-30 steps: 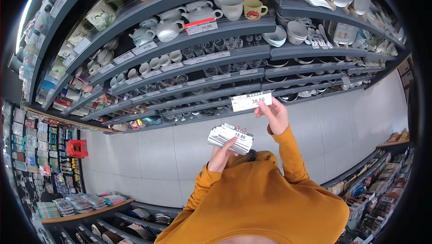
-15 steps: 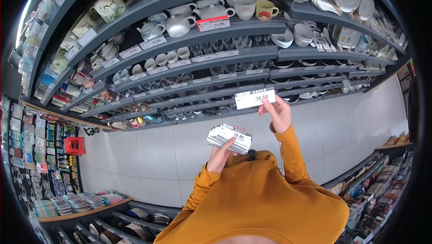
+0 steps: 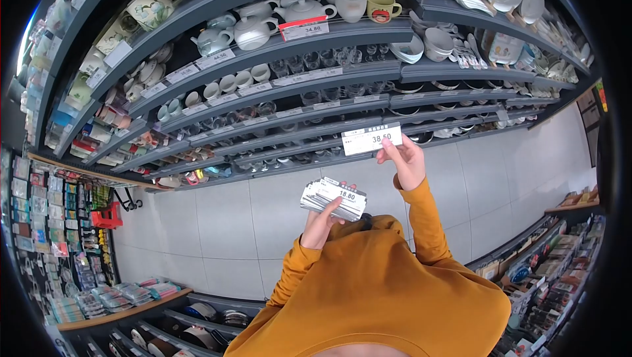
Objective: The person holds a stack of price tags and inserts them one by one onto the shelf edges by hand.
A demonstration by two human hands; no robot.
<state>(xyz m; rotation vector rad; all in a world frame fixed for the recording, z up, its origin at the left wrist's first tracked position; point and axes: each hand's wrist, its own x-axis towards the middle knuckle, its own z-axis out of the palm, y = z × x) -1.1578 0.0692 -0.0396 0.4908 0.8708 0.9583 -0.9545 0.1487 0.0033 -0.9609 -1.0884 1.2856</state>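
A fanned stack of price tags [image 3: 332, 200] lies in my left hand [image 3: 321, 224], with the thumb pressed on top and "18.80" showing on the uppermost one. My right hand [image 3: 405, 161] pinches a single white price tag [image 3: 362, 141] by its right end, thumb in front. This tag reads "38.60" and is held up before the lower shelves. Both hands are apart, the right one farther forward. Fingers behind the stack are partly hidden.
Ahead, curved shelves hold white teapots [image 3: 253, 32], a yellow mug [image 3: 382, 8], glasses and bowls [image 3: 438, 43]. A red-edged label [image 3: 304, 29] marks the upper shelf. At left stands a red stool-like object [image 3: 106, 215]. Pale floor tiles [image 3: 224, 228] run between the shelves.
The shelves have shifted slightly left and up in view as the camera moved. Both hands keep hold of their tags, with hardly any movement.
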